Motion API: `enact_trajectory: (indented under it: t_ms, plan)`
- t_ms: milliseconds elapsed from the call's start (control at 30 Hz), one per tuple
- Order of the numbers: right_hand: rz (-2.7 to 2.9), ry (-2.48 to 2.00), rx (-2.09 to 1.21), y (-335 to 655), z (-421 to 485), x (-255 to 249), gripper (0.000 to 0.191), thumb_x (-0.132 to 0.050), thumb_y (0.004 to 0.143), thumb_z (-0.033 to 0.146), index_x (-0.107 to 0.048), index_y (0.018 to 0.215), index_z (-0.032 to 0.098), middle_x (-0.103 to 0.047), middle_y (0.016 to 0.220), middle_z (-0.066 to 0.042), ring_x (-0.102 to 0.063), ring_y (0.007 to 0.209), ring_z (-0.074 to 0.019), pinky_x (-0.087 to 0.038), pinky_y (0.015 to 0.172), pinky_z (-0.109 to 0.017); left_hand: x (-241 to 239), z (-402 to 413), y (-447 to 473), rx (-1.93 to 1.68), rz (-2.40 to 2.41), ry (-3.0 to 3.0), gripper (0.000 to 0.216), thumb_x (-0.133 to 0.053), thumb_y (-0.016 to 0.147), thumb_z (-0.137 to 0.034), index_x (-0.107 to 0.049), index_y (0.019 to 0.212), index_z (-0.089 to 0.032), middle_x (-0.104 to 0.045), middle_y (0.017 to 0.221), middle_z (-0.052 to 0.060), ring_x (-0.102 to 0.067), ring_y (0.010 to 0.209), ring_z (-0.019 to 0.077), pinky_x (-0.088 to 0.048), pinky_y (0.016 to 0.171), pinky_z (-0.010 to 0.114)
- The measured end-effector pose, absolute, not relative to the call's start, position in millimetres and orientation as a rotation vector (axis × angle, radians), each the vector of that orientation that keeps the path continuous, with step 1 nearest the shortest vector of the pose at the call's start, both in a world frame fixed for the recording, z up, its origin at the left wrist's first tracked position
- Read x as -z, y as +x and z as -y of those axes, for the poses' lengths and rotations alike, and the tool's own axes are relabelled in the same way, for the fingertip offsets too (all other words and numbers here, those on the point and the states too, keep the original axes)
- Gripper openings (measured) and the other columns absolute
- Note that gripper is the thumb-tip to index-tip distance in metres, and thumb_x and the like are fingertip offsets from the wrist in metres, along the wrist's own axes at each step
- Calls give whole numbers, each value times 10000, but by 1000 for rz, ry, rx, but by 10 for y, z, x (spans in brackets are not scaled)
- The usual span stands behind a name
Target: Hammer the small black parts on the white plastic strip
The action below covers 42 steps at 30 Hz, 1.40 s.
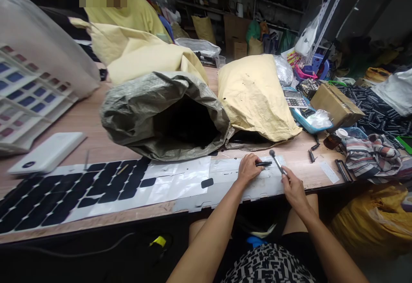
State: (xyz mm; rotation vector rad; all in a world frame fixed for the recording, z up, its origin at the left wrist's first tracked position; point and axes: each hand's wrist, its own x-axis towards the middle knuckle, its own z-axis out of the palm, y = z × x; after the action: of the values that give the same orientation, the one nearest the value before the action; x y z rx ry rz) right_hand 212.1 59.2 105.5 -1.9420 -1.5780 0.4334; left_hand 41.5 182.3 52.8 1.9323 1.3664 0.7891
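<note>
My left hand (248, 168) rests on a clear plastic sheet (244, 180) at the table's front edge, its fingers closed on a small black bar-shaped part (264, 164). My right hand (291, 185) grips the handle of a small metal hammer (277, 161), whose head is raised just above the black part. A long white backing sheet (174, 180) with several black rounded stickers (106, 182) stretches to the left along the table.
An open grey woven sack (161, 111) and yellow sacks (254, 94) lie behind my hands. A white box (48, 152), a calculator (295, 98), a cardboard box (336, 103), a plaid cloth (373, 154) and loose black parts (311, 154) lie around. A person in yellow sits at far left.
</note>
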Motion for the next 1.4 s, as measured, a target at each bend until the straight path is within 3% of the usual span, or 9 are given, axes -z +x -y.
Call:
enact_trajectory:
  t_ms: [100,333,500,667,833,933,1067,1267,1400]
  plan:
    - [1604,-2170,-90,2405,-795,-1043,435,-402,961,289,-588,1342,192,-667,1107,-112,-598,912,-212,-451,797,-321,-537,-1811,403,-780,-1365,1954,140,-773,691,-224,-655,766,-213,-637,893,22,-560,937,222,-434,844,348]
    - [1774,-2291,431,2682,-1033,-761,373,-403,985,249,-614,1290,217,-603,987,-101,-465,908,-216,-329,760,-314,-501,-1825,381,-765,-1347,1971,110,-746,730,-270,-681,801,-217,-632,886,19,-548,914,215,-434,834,345]
    - [1722,-2313,494,2631,-1022,-712,315,-437,980,277,-614,1241,264,-557,1042,-84,-436,922,-217,-276,734,-327,-596,-1748,290,-882,-1230,1953,107,-702,790,-302,-678,834,-208,-625,842,24,-556,873,205,-447,808,335]
    - [1750,-2344,429,2626,-1020,-719,314,-432,978,271,-587,1251,253,-552,1023,-79,-418,932,-221,-266,740,-330,-716,-940,129,-1047,-838,1998,173,-611,877,-343,-664,954,-197,-638,820,42,-582,750,177,-466,697,300]
    - [1753,-2357,410,2622,-1015,-694,325,-412,984,271,-571,1267,249,-546,1037,-85,-410,938,-227,-271,747,-331,-345,-123,156,-647,-819,2016,241,-531,934,-380,-675,1029,-212,-709,862,53,-647,745,173,-480,718,280]
    - [1754,-2354,403,2622,-1015,-694,324,-409,983,263,-577,1259,242,-545,1034,-87,-412,941,-229,-274,748,-332,5,-76,222,-304,-1141,1888,316,-477,958,-431,-670,1081,-213,-724,903,60,-676,802,195,-482,743,286]
    - [1754,-2350,395,2617,-1012,-700,321,-410,983,267,-580,1254,234,-547,1035,-92,-416,946,-232,-279,750,-328,232,-225,221,61,-1297,1870,408,-457,956,-490,-686,993,-155,-722,980,142,-680,954,282,-477,780,336]
    - [1736,-2348,374,2588,-990,-726,315,-425,970,256,-595,1235,237,-559,1027,-89,-423,935,-229,-296,761,-329,-6,-194,170,-386,-1156,1831,461,-365,993,-498,-686,855,-198,-669,716,33,-640,704,178,-437,686,271]
    - [1708,-2243,372,2621,-975,-725,321,-468,943,240,-631,1218,234,-593,1050,-90,-464,953,-223,-318,794,-336,-217,-118,126,-710,-1091,1707,499,-365,997,-476,-666,725,-186,-651,701,28,-625,697,157,-458,685,255]
